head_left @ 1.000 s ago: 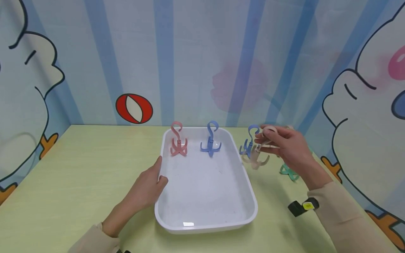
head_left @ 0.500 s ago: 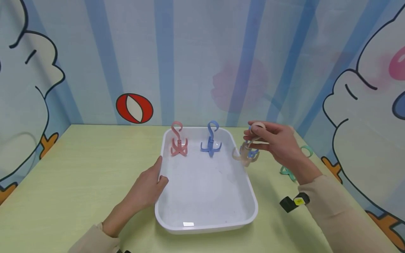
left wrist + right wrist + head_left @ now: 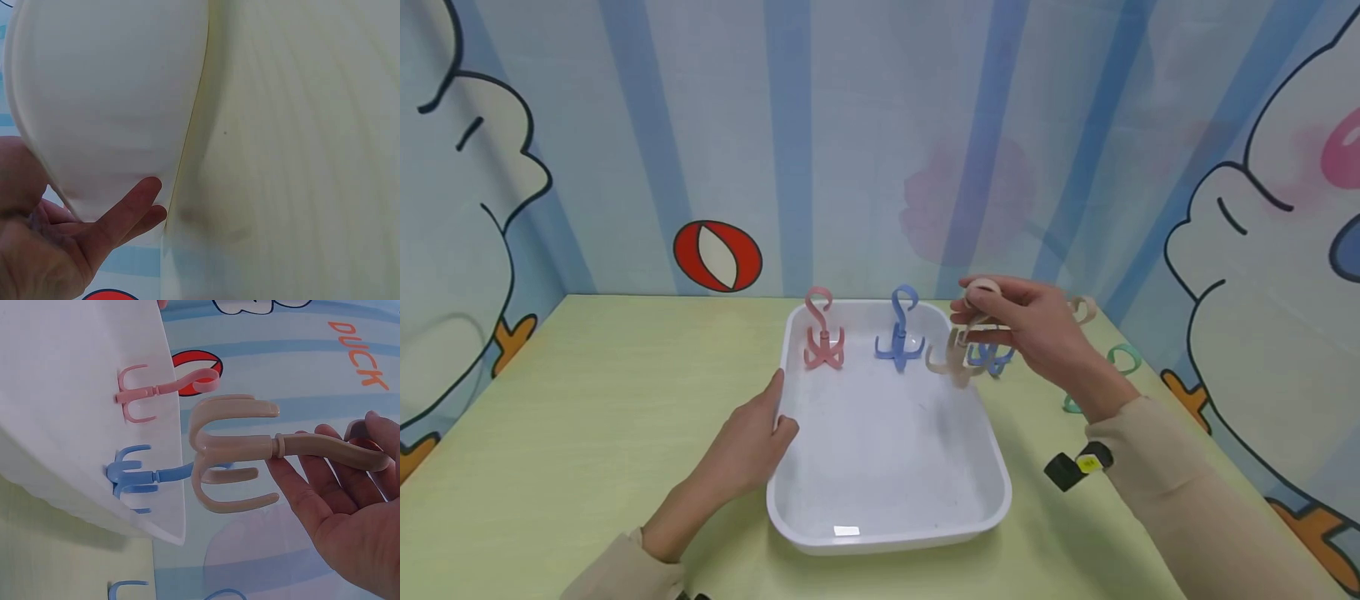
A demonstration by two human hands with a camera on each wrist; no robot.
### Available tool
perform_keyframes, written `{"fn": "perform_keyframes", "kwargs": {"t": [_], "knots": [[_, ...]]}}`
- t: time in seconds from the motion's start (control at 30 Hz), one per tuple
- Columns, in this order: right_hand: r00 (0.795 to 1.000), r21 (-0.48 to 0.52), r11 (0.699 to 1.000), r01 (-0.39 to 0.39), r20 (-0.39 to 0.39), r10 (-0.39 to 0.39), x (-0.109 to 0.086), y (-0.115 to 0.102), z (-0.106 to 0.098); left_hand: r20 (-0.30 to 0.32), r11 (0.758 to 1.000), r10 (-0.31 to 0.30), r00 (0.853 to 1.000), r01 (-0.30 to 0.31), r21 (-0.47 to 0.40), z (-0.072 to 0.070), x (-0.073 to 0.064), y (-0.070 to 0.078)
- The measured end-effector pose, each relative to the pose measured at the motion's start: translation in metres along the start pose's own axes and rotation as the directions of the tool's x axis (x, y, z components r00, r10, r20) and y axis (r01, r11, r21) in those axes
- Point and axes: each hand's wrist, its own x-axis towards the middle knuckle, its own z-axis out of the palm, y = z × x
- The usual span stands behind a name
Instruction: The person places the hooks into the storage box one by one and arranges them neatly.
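Observation:
My right hand (image 3: 1037, 321) pinches a beige four-pronged hanging hook (image 3: 957, 358) by its curved top, prongs downward, over the white tray's right rim. In the right wrist view, the fingers lie along the stem of this beige hook (image 3: 244, 450). At the left side of the white tray (image 3: 887, 467), my left hand (image 3: 737, 450) grips the rim, thumb over the edge and fingers against the outer wall. The left wrist view has the fingers on the tray's side (image 3: 112, 94). Inside the tray's far end stand a pink hook (image 3: 824, 350) and a blue hook (image 3: 900, 346).
A second blue hook (image 3: 992, 360) is on the table right of the tray, partly behind the held hook. Further right are a green hook (image 3: 1123, 358), partly hidden by my right arm, and another beige hook (image 3: 1084, 308). A printed curtain (image 3: 865, 167) hangs behind the table (image 3: 587, 417).
My right hand has moved left with the beige hook, from beside the tray to over its right rim. The left hand and tray have stayed in place.

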Motion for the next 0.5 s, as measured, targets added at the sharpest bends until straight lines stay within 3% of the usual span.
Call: {"fn": "perform_keyframes", "kwargs": {"t": [0.3,0.5], "knots": [[0.999,0.024,0.999,0.031,0.033,-0.032,0.009,-0.002,0.018,0.002,1.000,-0.010,1.000,0.010,-0.001,0.000,0.001,0.000],[0.999,0.011,1.000,0.013,0.044,-0.014,0.014,-0.003,0.031,0.005,1.000,-0.014,1.000,0.014,0.000,0.000,0.000,0.000]]}}
